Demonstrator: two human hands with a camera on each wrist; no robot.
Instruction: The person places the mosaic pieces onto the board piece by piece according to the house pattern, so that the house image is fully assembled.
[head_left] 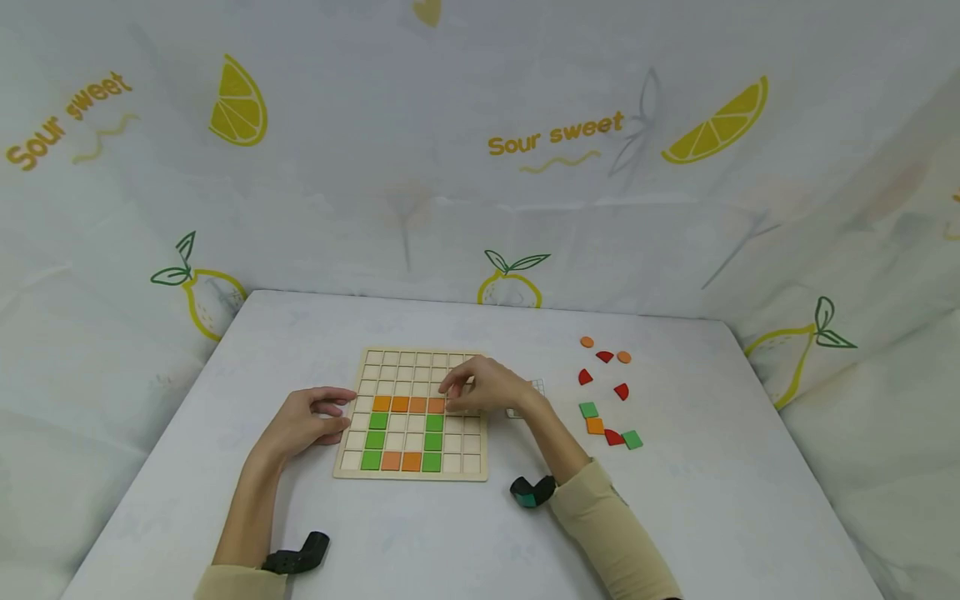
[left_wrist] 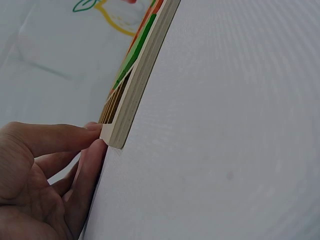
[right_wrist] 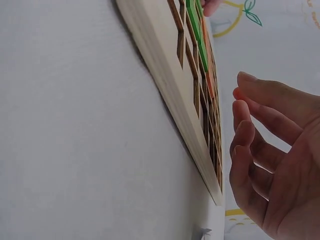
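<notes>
A pale wooden grid board [head_left: 410, 476] lies flat on the table. Orange squares [head_left: 400, 404] and green squares [head_left: 377, 440] sit in its cells, forming a rectangular outline. At the board's left edge is my left hand [head_left: 300, 423], its fingertips touching the rim; in the left wrist view the thumb [left_wrist: 65, 137] meets a corner. My right hand [head_left: 486, 386] hovers over the board beside the right end of the upper orange row. In the right wrist view its thumb [right_wrist: 272, 92] and loosely bent fingers show no clear piece between them; one fingertip looks reddish.
Loose pieces lie to the right: orange discs [head_left: 624, 357], red fan-shaped pieces [head_left: 604, 357], green squares [head_left: 588, 410] and an orange square [head_left: 595, 426]. A small gridded card [head_left: 538, 387] is partly hidden behind the right wrist. A lemon-print cloth [head_left: 405, 233] hangs behind the table.
</notes>
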